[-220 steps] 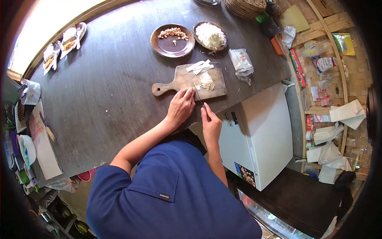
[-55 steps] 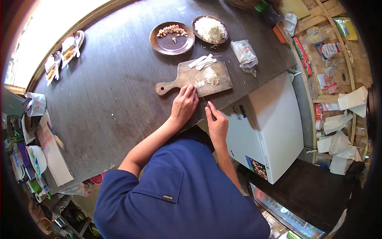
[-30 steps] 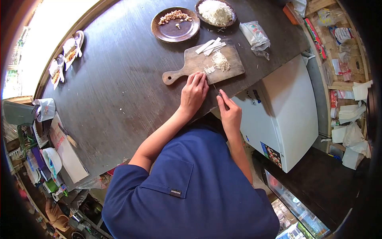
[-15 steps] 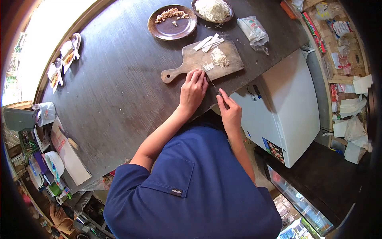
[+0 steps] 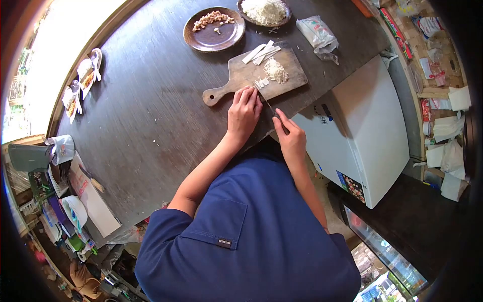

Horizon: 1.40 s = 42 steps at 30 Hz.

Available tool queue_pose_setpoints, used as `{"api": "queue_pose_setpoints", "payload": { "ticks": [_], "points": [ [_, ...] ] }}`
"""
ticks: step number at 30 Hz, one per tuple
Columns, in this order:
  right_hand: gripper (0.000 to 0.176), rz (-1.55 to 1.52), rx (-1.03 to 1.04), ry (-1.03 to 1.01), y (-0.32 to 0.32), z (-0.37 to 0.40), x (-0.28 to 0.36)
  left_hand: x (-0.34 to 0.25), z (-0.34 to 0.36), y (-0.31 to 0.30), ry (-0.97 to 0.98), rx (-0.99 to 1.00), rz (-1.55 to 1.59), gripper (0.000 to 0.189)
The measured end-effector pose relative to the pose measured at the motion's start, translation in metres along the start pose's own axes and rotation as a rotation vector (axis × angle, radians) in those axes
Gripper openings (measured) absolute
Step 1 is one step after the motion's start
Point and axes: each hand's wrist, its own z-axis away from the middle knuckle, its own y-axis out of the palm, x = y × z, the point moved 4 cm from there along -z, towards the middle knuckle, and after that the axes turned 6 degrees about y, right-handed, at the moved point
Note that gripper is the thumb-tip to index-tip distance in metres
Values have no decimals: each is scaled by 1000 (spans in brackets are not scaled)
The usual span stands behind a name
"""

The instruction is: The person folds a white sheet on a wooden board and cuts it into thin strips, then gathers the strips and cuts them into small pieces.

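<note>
A wooden cutting board [image 5: 241,71] with a handle lies on the dark table. My left hand [image 5: 244,110] presses its bent fingertips on the board's near edge, over small white pieces; what is under the fingers is mostly hidden. My right hand [image 5: 291,136] is wrapped round the handle of a knife [image 5: 267,103], whose thin blade reaches to my left fingertips. Short cut white pieces [image 5: 261,82] lie just beyond them. A pile of fine shreds [image 5: 275,71] and several flat white strips [image 5: 261,53] rest further up the board.
Behind the board are a brown plate [image 5: 213,44] of small brown pieces, a bowl of white shreds [image 5: 264,11] and a plastic bag [image 5: 318,34]. A white freezer [image 5: 367,116] stands right of the table [image 5: 151,100]. Utensils and a flat box [image 5: 90,199] are at the left.
The view has shifted slightly. Both hands keep nearly the same place at the board, with the knife blade still beside the left fingertips.
</note>
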Motion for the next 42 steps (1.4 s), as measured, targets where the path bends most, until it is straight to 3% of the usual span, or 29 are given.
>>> {"api": "queue_pose_setpoints", "payload": {
  "ticks": [6,10,12,15,19,28,35,37,42],
  "points": [
    [30,20,16,-25,3,-14,8,0,-2,-3,24,8,-9,32],
    [30,-29,45,-22,-8,-7,-1,6,-3,-12,-66,14,120,33],
    [31,-236,146,174,-12,-7,-8,7,-5,-15,-130,-42,180,29],
    [34,-217,226,276,-17,-18,-16,10,-5,-22,-163,3,81,28],
    [36,-210,101,283,-26,-30,-20,16,-8,-24,-81,10,75,23],
    [37,-360,310,269,-17,-30,-19,10,-22,-11,-64,63,81,23],
    [39,-321,350,462,-42,-54,-32,-1,-32,11,-50,118,118,32],
    [40,-243,270,246,-47,-56,-33,-9,-38,9,-47,100,106,33],
    [35,-240,244,182,-49,-43,-29,-12,-23,5,-52,116,-2,32]
  ]
}}
